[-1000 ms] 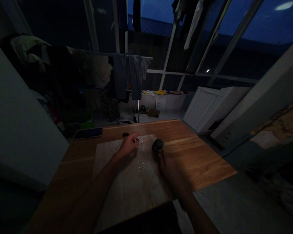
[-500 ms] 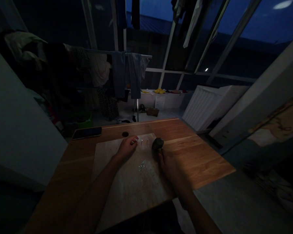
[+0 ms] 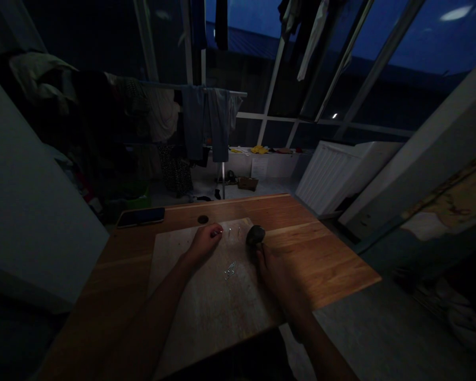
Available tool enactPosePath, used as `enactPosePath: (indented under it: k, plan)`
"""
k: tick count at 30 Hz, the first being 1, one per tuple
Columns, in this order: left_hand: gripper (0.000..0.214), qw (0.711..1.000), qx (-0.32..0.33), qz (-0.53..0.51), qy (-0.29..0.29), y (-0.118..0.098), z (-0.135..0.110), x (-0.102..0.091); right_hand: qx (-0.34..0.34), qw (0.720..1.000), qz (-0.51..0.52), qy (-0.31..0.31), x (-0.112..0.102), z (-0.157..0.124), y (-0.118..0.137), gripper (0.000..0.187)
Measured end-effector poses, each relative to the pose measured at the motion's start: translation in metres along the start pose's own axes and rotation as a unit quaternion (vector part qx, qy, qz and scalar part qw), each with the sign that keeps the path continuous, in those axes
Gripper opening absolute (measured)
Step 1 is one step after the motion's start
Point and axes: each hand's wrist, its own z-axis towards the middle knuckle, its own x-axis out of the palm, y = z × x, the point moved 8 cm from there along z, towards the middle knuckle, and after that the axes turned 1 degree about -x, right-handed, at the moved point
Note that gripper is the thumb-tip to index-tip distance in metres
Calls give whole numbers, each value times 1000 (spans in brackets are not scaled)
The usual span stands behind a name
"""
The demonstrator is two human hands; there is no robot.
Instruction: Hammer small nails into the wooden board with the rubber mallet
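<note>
A pale board [image 3: 206, 312] lies on the wooden table [image 3: 325, 264]. My left hand [image 3: 203, 242] rests near the board's far edge with its fingers curled and pinched together; what they pinch is too small to name. Two small nails [image 3: 234, 230] stand just right of the fingertips. A little heap of loose nails [image 3: 230, 270] lies between my hands. My right hand [image 3: 275, 272] is closed round the handle of a dark-headed hammer [image 3: 255, 235], whose head rests on the board.
A dark phone [image 3: 140, 217] lies at the table's far left corner, near a round hole [image 3: 202, 219] in the tabletop. Beyond the table stand a clothes rack with hanging garments [image 3: 206, 124], a white radiator [image 3: 333, 172] and big dark windows.
My left hand has drawn back a little and curled from looser fingers into a tighter pinch. The right hand and hammer have barely moved.
</note>
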Motion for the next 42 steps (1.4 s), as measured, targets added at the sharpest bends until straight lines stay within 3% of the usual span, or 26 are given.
enactPosePath:
  k: [6, 15, 19, 25, 34, 39, 42]
  plan:
    - [25, 1000, -23, -18, -3, 2, 3, -2, -11, 1000, -10, -1, -4, 5, 12, 42]
    - [30, 999, -24, -34, -2, 0, 1, -2, -101, 995, -14, 2, -3, 37, 77, 37]
    - [27, 999, -16, -38, 5, -1, 2, -2, -129, 991, -10, 11, 8, 42, 89, 35]
    - [38, 999, -25, -39, 14, -1, 4, -2, -118, 992, -32, 39, 23, 38, 86, 33]
    - [35, 999, -24, -41, 3, -1, 1, -1, -118, 992, -13, 47, 20, 34, 81, 34]
    - [33, 999, -38, -13, 3, -3, 0, -2, -116, 993, 8, 26, 7, 15, 61, 37]
    - [22, 999, -5, 43, -26, -14, -2, -8, -101, 994, 14, 40, 5, 1, 42, 41]
